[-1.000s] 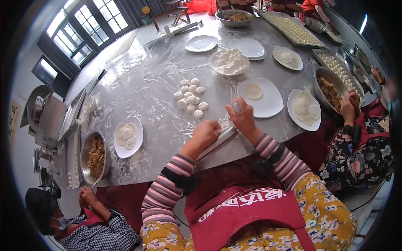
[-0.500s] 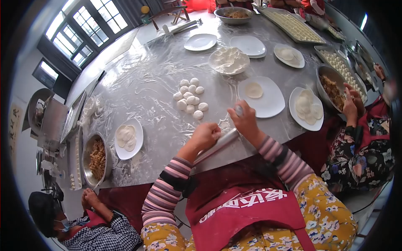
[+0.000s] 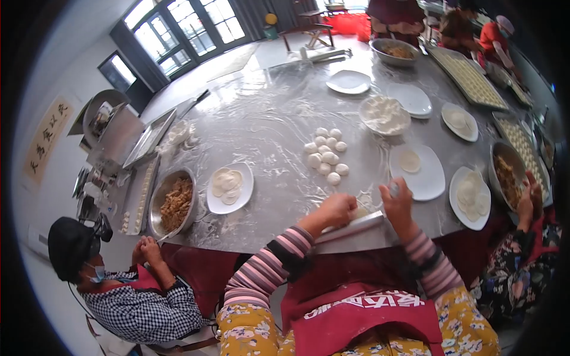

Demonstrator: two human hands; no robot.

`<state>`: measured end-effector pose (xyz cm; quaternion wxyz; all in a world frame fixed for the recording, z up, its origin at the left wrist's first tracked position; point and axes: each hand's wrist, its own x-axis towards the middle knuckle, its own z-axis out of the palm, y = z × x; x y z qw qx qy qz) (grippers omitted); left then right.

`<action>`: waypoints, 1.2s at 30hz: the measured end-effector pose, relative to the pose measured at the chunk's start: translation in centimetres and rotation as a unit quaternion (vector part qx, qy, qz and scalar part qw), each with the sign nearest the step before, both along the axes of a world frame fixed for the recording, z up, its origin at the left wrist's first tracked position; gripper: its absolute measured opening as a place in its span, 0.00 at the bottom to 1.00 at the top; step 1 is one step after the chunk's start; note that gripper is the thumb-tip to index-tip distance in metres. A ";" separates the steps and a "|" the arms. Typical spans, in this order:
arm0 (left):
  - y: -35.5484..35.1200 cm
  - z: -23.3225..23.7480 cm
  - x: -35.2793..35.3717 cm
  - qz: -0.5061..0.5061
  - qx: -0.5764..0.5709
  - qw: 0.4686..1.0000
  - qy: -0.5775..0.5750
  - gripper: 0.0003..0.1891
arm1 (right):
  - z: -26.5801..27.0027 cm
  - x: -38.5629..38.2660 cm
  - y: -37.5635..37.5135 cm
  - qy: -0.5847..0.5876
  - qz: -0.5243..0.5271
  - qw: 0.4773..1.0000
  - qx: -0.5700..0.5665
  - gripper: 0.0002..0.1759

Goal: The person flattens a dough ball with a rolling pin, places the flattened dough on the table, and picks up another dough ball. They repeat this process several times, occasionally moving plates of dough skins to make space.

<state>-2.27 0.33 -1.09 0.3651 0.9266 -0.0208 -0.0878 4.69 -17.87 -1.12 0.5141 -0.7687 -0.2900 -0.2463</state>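
Note:
My left hand (image 3: 337, 210) is closed low over the table near its front edge, fingers curled down. A pale patch by its fingertips may be dough, but the hand hides most of it. In a fist, my right hand (image 3: 399, 204) grips what looks like a small rolling pin (image 3: 393, 189), whose light tip pokes out on top. A shiny metal bar (image 3: 359, 226) lies just below both hands. Beyond my left hand sits a cluster of floured dough balls (image 3: 327, 155). One round wrapper (image 3: 409, 160) rests on a white square plate (image 3: 431, 178) beyond my right hand.
A bowl of flour (image 3: 385, 116) stands farther back. Plates of wrappers flank me, at left (image 3: 227, 187) and right (image 3: 470, 196). Filling bowls (image 3: 191, 219) stand on both sides. Co-workers sit left (image 3: 142, 296) and right (image 3: 525, 261). Trays of dumplings (image 3: 466, 77) line the right side.
My view has turned left, so everything sits farther right in it. My left hand stays closed near the table edge, and my right hand still grips the rolling pin.

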 end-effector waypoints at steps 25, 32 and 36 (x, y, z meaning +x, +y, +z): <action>-0.9 1.1 1.2 0.002 -0.012 1.000 0.001 0.12 | 0.2 1.8 2.3 0.022 0.036 0.998 0.050 0.15; 0.6 -0.3 -0.9 0.011 -0.102 0.994 0.045 0.10 | 0.1 -4.1 -3.7 0.003 0.018 1.000 0.025 0.15; -0.4 0.4 0.0 -0.003 -0.050 0.998 0.033 0.10 | -0.7 0.2 0.2 -0.017 -0.002 1.000 0.022 0.14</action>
